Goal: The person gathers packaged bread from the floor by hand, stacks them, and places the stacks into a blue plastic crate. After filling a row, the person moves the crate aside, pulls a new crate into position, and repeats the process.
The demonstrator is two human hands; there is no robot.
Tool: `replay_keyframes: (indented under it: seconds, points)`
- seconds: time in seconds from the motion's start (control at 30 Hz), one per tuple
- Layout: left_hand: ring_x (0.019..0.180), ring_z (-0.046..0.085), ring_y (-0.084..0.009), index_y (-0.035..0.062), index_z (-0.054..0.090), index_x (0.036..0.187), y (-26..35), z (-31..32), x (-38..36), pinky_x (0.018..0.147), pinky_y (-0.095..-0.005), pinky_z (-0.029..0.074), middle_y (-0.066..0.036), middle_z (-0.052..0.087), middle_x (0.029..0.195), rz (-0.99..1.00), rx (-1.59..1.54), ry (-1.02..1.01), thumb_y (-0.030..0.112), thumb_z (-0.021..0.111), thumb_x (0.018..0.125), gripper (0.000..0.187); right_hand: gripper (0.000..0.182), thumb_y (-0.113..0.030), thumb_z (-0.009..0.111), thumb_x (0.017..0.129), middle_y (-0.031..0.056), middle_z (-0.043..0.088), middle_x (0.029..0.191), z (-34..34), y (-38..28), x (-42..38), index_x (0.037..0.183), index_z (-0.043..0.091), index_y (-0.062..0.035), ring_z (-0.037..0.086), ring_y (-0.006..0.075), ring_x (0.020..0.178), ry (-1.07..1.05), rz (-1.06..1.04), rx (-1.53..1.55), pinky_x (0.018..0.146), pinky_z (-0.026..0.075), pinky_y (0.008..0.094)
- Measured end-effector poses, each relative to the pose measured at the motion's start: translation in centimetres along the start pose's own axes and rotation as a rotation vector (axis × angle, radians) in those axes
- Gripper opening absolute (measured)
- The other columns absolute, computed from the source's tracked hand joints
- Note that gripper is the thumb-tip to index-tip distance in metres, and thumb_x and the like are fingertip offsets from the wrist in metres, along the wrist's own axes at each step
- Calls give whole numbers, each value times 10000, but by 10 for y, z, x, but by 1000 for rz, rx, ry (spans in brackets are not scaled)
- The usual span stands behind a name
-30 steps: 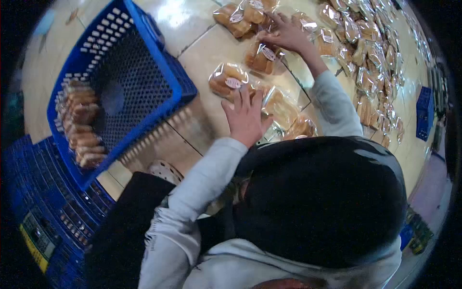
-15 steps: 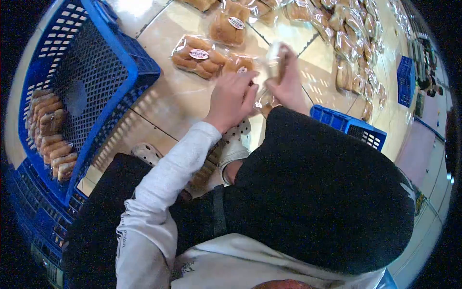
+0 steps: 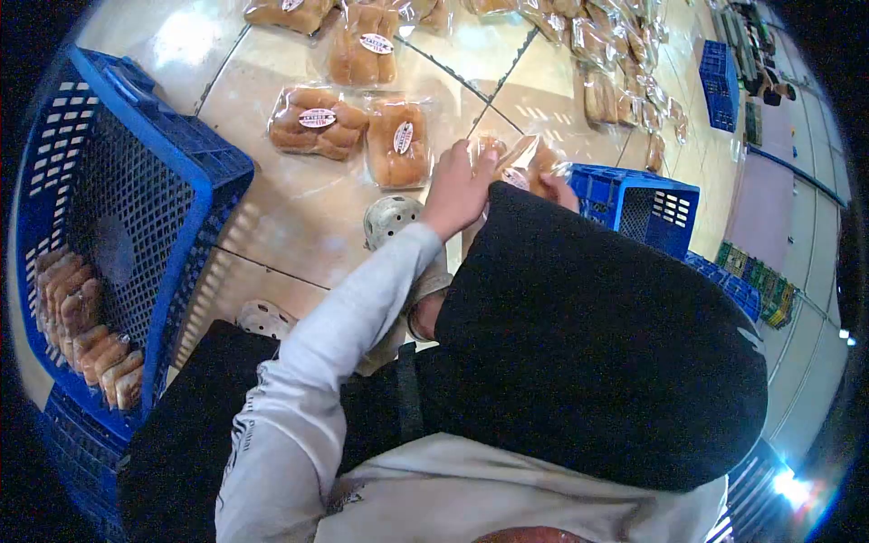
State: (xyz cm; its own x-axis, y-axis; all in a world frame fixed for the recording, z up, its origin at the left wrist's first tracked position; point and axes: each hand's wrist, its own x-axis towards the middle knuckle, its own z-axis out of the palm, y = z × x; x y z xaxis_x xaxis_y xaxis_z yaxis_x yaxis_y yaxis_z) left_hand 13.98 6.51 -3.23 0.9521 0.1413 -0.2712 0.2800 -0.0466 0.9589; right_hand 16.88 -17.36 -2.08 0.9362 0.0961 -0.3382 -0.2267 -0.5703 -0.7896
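My left hand [image 3: 458,192] has its fingers closed on the near side of a plastic-wrapped bread pack [image 3: 490,146], beside my raised knee. Partly hidden behind that knee, my right hand [image 3: 563,193] grips another wrapped pack [image 3: 546,161]. A white and red label [image 3: 515,178] shows through the wrap between the two hands. On the tiled floor to the left lie a labelled pack of rolls [image 3: 316,123] and an upright labelled pack [image 3: 398,142]. Beyond them sits one more labelled pack [image 3: 363,45].
A large blue crate [image 3: 210,177] stands at the left, holding a row of wrapped buns [image 3: 86,317]. Many bread packs [image 3: 606,63] are heaped at the upper right. A smaller blue crate [image 3: 625,172] stands beyond my knee, with another [image 3: 719,86] farther off.
The view has shifted, so the floor packs appear farther left. My left hand has come away from the upright labelled pack. My right hand is lower, partly behind my knee.
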Motion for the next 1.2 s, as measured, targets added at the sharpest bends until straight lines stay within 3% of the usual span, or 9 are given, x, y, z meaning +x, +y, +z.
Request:
replay_keyframes:
  seconds: [0.1,0.2,0.37,0.53,0.67,0.9,1.03,1.07,1.2]
  points:
    - [1084,573,-462,-88,518,1139,14,0,12,962,-483,454,-306,590,1122,-159,384,-391,487,636,887,639,520,-67,718,839,166,689,1016,18,56,3,1284,476,49,688,216,916,229,-60,-206,793,558,322]
    - [1029,609,-451,-85,523,1154,5,22,14,910,-484,489,-302,619,1083,-191,327,-105,499,698,823,694,521,-54,717,836,160,690,1015,58,20,14,1284,473,53,689,212,901,353,243,208,785,559,316]
    - [896,633,-378,-8,552,1220,36,-14,-2,841,-434,517,-177,645,999,-297,-7,231,430,823,720,718,522,-48,734,819,141,678,1076,64,-117,6,1271,489,42,684,207,912,22,169,491,832,556,326]
    - [1073,568,-365,-29,601,1093,8,-63,-19,932,-408,457,-218,596,1095,-99,556,524,454,847,691,675,602,-32,738,794,138,651,1160,97,-137,33,1319,452,31,663,215,1000,-380,156,408,900,540,348]
    - [1079,579,-382,-55,545,1113,22,-74,-7,960,-440,457,-239,571,1178,-436,-271,363,329,855,709,639,655,-12,732,770,129,639,1194,122,-129,42,1352,433,4,635,226,1082,-353,345,476,954,515,352]
    - [1087,606,-249,-60,248,1394,13,-58,-15,964,-372,499,-225,571,1182,-457,-777,409,137,936,602,1067,825,-100,849,722,130,579,1267,91,-151,54,1391,372,-29,573,217,1186,-499,-7,175,1029,473,399]
    - [1076,617,-217,-51,409,1348,29,-86,-17,941,-348,509,-155,615,1185,-124,-932,448,47,869,699,801,874,-156,824,690,134,559,1303,108,-212,92,1435,372,-87,567,242,1189,-806,-364,66,1018,466,373]
    - [1061,625,-190,-37,543,1241,24,-97,-16,932,-323,506,-120,654,1157,-98,-782,489,7,813,761,552,859,-191,812,682,143,575,1289,122,-223,104,1426,399,-76,575,246,1179,-849,-494,-6,1011,467,360]
    - [871,647,-132,34,632,1221,7,-134,-20,756,-243,496,-37,692,1032,-317,-803,589,185,779,855,423,798,-298,776,683,169,595,1279,185,-256,129,1380,490,-36,581,259,1161,-1035,-494,-392,1029,441,352]
